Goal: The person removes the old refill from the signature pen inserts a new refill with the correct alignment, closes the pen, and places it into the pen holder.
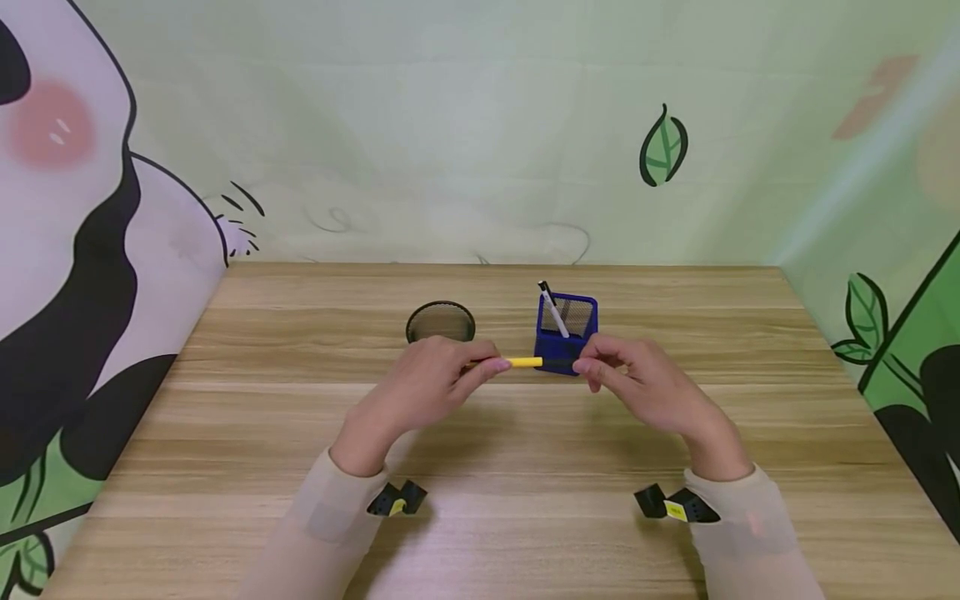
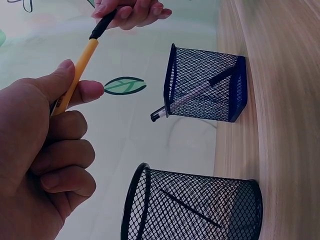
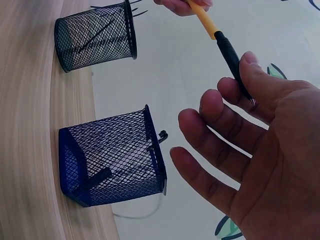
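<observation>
My left hand (image 1: 420, 379) grips the yellow barrel of a pen (image 1: 527, 362) between thumb and index finger. In the right wrist view, the thumb and index finger of my right hand (image 3: 270, 120) pinch the black front part (image 3: 229, 54) of that pen near its metal tip, the other fingers loosely spread. The pen lies level between both hands, in front of a blue square mesh holder (image 1: 551, 345). A white pen with black ends (image 1: 556, 313) leans inside this holder.
A round black mesh holder (image 1: 440, 321) stands to the left of the blue one, partly behind my left hand; a thin dark stick shape (image 2: 191, 207) shows through its mesh. Both stand on a wooden table (image 1: 300, 333) before a printed backdrop (image 1: 450, 133).
</observation>
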Demonstrator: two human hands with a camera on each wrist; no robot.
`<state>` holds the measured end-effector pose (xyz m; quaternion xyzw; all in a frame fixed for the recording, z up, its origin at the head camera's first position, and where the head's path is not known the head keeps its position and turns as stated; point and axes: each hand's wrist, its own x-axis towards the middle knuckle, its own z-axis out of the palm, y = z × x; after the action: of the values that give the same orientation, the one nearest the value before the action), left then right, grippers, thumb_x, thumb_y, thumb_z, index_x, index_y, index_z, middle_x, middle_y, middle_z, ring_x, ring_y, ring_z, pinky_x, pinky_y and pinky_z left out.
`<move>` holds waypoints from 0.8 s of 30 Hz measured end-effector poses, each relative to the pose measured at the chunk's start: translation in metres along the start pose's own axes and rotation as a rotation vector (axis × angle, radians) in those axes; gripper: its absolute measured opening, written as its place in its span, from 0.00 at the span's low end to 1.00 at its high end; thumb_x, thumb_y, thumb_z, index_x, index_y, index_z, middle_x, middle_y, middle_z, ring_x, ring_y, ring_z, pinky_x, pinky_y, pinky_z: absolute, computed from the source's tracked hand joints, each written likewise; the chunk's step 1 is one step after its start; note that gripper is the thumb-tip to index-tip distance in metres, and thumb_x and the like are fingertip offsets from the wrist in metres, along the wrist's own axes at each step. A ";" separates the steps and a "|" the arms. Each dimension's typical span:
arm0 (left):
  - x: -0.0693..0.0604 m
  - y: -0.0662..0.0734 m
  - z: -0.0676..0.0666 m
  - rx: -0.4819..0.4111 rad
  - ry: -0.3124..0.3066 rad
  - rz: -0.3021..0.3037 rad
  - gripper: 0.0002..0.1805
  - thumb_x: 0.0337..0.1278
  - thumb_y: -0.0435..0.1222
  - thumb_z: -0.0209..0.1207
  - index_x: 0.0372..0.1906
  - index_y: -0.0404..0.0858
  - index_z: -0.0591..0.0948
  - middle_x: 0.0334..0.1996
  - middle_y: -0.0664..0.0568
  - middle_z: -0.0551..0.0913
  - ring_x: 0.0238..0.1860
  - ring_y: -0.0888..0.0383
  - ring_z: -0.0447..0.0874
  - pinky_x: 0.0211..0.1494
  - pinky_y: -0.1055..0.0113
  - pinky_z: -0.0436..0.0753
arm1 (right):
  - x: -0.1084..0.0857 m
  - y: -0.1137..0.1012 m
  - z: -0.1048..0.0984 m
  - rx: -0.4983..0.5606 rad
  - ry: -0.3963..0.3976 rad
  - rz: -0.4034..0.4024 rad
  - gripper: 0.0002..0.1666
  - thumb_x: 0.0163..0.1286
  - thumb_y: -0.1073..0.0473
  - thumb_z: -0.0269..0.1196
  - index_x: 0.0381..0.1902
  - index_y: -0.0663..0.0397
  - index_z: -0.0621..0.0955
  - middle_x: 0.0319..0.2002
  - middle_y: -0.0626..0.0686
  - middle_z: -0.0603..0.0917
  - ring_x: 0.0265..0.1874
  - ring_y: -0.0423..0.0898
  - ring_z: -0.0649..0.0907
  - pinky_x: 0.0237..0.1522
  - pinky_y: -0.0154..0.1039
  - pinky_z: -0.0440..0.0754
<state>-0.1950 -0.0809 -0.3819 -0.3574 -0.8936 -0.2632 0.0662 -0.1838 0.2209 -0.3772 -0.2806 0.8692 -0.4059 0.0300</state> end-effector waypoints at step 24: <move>0.002 0.003 0.003 0.003 -0.009 -0.027 0.13 0.77 0.51 0.56 0.37 0.51 0.83 0.17 0.64 0.69 0.18 0.67 0.63 0.25 0.69 0.64 | 0.004 0.001 0.006 -0.024 -0.005 -0.001 0.12 0.80 0.58 0.60 0.31 0.43 0.79 0.26 0.44 0.79 0.22 0.40 0.69 0.27 0.34 0.68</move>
<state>-0.1938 -0.0761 -0.3827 -0.3466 -0.8990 -0.2611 0.0591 -0.1858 0.2148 -0.3809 -0.2822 0.8739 -0.3947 0.0285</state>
